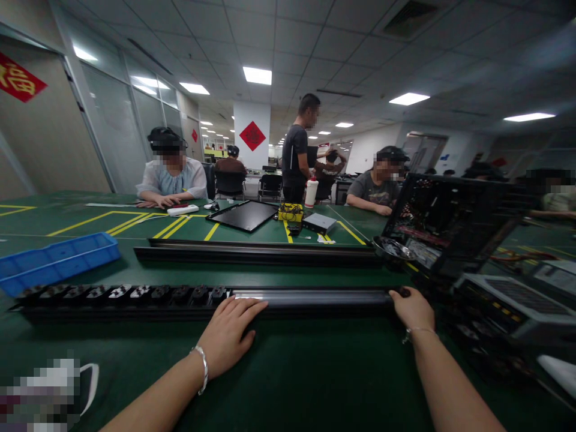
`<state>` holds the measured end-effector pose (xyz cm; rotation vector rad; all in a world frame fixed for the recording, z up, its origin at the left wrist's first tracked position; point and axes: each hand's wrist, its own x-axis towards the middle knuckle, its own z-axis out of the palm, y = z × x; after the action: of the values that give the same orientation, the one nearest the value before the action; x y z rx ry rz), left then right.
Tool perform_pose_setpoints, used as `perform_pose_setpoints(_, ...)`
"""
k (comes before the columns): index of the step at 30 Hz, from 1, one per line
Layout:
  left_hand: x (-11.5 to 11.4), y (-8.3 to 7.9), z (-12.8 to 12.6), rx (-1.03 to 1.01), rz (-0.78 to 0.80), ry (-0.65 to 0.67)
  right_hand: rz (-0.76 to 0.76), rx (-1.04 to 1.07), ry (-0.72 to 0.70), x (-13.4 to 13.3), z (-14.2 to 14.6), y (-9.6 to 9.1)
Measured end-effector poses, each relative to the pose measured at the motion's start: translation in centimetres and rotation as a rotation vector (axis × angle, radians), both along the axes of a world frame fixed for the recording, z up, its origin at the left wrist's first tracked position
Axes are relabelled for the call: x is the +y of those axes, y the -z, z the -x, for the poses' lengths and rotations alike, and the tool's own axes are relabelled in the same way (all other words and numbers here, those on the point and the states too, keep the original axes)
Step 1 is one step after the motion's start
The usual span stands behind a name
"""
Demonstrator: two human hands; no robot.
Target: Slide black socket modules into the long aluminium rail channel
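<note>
A long black power strip (135, 297) with a row of sockets lies across the green table (292, 372) in front of me. My left hand (229, 336) rests near its middle, fingers stretched out flat against its front edge. My right hand (411, 307) is at the strip's right end, fingers curled over it. Both wrists wear thin bracelets.
A second long black rail (256, 252) lies parallel behind the strip. A blue tray (58, 261) stands at the left. An open computer case (445, 222) and grey devices (508, 300) crowd the right. Several people sit or stand at the far side of the table.
</note>
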<state>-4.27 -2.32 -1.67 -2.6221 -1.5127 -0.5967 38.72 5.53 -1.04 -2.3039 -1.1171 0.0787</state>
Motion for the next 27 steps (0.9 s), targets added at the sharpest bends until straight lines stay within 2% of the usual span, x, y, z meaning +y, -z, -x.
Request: perform_pose_setpoints(27,0.15,0.22,0.15,-0.003,-0.026,0.011,-0.015,0.000,0.022,0.18,-0.45,0.43)
